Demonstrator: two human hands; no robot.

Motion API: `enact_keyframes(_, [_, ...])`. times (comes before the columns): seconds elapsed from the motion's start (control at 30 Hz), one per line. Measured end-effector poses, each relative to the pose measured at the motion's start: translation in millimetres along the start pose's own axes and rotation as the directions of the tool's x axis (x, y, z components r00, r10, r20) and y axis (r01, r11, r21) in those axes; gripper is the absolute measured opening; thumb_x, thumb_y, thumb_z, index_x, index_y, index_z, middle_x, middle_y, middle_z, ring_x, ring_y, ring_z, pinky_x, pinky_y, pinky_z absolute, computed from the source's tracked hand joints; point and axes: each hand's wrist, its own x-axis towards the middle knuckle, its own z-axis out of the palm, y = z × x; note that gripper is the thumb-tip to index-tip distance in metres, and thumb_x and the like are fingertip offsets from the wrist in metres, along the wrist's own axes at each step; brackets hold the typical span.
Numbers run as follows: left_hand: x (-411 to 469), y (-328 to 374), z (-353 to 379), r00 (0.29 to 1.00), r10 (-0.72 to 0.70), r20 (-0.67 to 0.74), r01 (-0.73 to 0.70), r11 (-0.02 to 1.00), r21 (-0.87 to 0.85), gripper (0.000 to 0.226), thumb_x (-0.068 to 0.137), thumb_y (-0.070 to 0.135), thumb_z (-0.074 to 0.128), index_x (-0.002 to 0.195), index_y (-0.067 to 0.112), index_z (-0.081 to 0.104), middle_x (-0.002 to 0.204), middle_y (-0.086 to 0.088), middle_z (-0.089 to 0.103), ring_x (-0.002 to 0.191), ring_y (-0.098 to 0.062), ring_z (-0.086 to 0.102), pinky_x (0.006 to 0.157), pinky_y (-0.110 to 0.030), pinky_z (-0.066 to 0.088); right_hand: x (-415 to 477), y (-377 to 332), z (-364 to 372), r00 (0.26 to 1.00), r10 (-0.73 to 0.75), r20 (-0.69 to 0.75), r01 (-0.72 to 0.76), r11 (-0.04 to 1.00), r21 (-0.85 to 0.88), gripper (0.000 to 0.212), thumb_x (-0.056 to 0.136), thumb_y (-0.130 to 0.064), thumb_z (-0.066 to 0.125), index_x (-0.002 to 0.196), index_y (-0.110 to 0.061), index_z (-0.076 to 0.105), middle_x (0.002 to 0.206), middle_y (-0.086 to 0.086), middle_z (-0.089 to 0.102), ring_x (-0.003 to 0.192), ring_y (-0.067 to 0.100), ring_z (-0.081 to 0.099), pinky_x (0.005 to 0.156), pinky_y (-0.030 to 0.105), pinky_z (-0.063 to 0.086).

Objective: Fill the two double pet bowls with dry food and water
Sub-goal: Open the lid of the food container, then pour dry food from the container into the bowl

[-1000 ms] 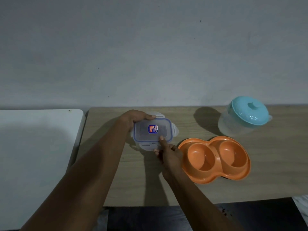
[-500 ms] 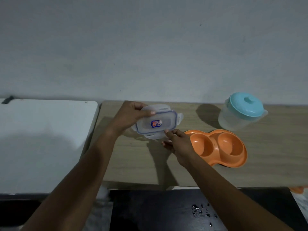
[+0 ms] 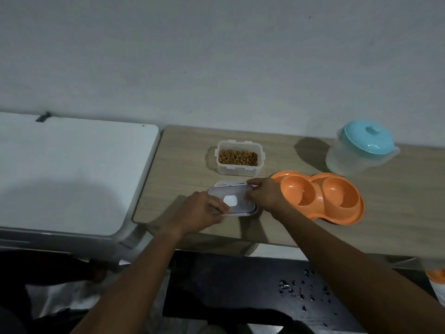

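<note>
- A person's two bare arms reach over a pale wooden counter [image 3: 183,165] that stands against a plain wall.
- The left hand [image 3: 204,213] and right hand [image 3: 262,194] each curl their fingers round opposite ends of a clear plastic lid [image 3: 232,201]. They hold it flat and low near the counter's front edge. Whether it rests on the wood cannot be told.
- Just behind the lid stands the open food container [image 3: 237,168]. Brown dry food [image 3: 238,157] shows inside, likely uncovered so it can be poured.
- An orange double pet bowl [image 3: 317,186] lies just right of the right hand, with both cups empty and within easy reach for filling.
- A clear jug [image 3: 346,162] with a turquoise cap stands farther right by the wall and probably holds the water.
- Only one double bowl shows fully, and filling appears not yet begun.
- A white table [image 3: 67,169] adjoins the counter on the left.
</note>
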Motion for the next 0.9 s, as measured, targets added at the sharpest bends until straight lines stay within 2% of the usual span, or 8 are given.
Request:
enact_keyframes(0.1, [5,-3,4,0.999,-0.03,0.034,0.025,0.988,0.153,0.029,0.073,0.026,0.083,0.101,0.031,0.078,0.112,0.016,0.071,0.101,0.0,0.062,0.077,-0.005,0.041,-6,-3,6,0.985,-0.153,-0.082,0.119,0.939,-0.324,0.048,0.083,-0.016,0.071,0.131,-0.014,0.068,0.125,0.009,0.073,0.113,0.026,0.068,0.092,0.03,0.05])
enact_keyframes(0.23, [19,3,-3,0.995,-0.096,-0.017,0.097,0.992,0.087,0.035,0.073,0.04,0.082,0.107,0.031,0.075,0.106,0.015,0.067,0.088,0.003,0.058,0.063,0.001,0.037,-9,0,15,0.954,-0.264,-0.142,0.151,0.831,-0.535,0.019,0.084,-0.021,0.066,0.1,-0.017,0.075,0.097,0.007,0.075,0.083,0.021,0.066,0.066,0.029,0.045])
enact_keyframes(0.4, [61,20,-10,0.875,-0.243,-0.419,0.222,0.97,-0.099,0.048,0.086,0.043,0.069,0.13,0.025,0.063,0.124,0.004,0.067,0.112,-0.016,0.064,0.091,-0.027,0.046,-10,10,17,0.922,-0.344,-0.176,0.194,0.806,-0.559,0.014,0.09,-0.025,0.063,0.098,-0.017,0.071,0.094,0.004,0.069,0.08,0.019,0.061,0.067,0.029,0.043])
enact_keyframes(0.53, [105,20,-11,0.85,-0.434,-0.3,0.337,0.884,-0.324,0.058,0.082,0.043,0.067,0.134,0.018,0.059,0.131,-0.008,0.064,0.115,-0.029,0.063,0.099,-0.038,0.049,-11,9,10,0.899,-0.36,-0.248,0.251,0.89,-0.382,0.017,0.092,-0.026,0.064,0.098,-0.015,0.075,0.097,0.006,0.074,0.087,0.023,0.068,0.075,0.036,0.055])
enact_keyframes(0.63, [122,15,-9,0.807,-0.569,-0.16,0.314,0.642,-0.7,0.008,0.08,0.012,0.065,0.087,0.007,0.066,0.103,-0.02,0.07,0.083,-0.032,0.073,0.083,-0.047,0.059,-9,4,-5,0.9,-0.289,-0.326,0.217,0.946,-0.239,0.031,0.093,-0.03,0.067,0.116,-0.011,0.075,0.111,0.008,0.077,0.102,0.024,0.07,0.088,0.035,0.054])
enact_keyframes(0.7, [122,19,-8,0.783,-0.611,-0.116,0.28,0.513,-0.811,0.006,0.084,-0.005,0.06,0.084,0.001,0.058,0.102,-0.025,0.066,0.079,-0.034,0.073,0.078,-0.044,0.061,-8,3,-18,0.905,-0.217,-0.366,0.183,0.975,-0.125,0.035,0.092,-0.031,0.069,0.121,-0.011,0.074,0.116,0.008,0.076,0.108,0.022,0.069,0.094,0.035,0.053])
enact_keyframes(0.8, [116,34,-7,0.801,-0.585,-0.127,0.221,0.486,-0.845,0.01,0.085,-0.009,0.059,0.09,-0.001,0.058,0.106,-0.024,0.063,0.083,-0.037,0.072,0.065,-0.035,0.062,-7,2,-41,0.922,-0.05,-0.384,0.132,0.973,0.191,0.038,0.094,-0.037,0.067,0.122,-0.012,0.073,0.117,0.006,0.074,0.108,0.02,0.067,0.091,0.034,0.052])
enact_keyframes(0.9, [106,59,-2,0.837,-0.529,-0.139,0.179,0.504,-0.845,0.009,0.087,-0.008,0.058,0.083,0.0,0.059,0.101,-0.023,0.061,0.086,-0.039,0.071,0.056,-0.028,0.06,-6,4,-68,0.971,0.121,-0.207,0.013,0.834,0.551,0.049,0.091,-0.052,0.066,0.129,-0.021,0.065,0.126,0.006,0.068,0.11,0.023,0.066,0.093,0.038,0.055])
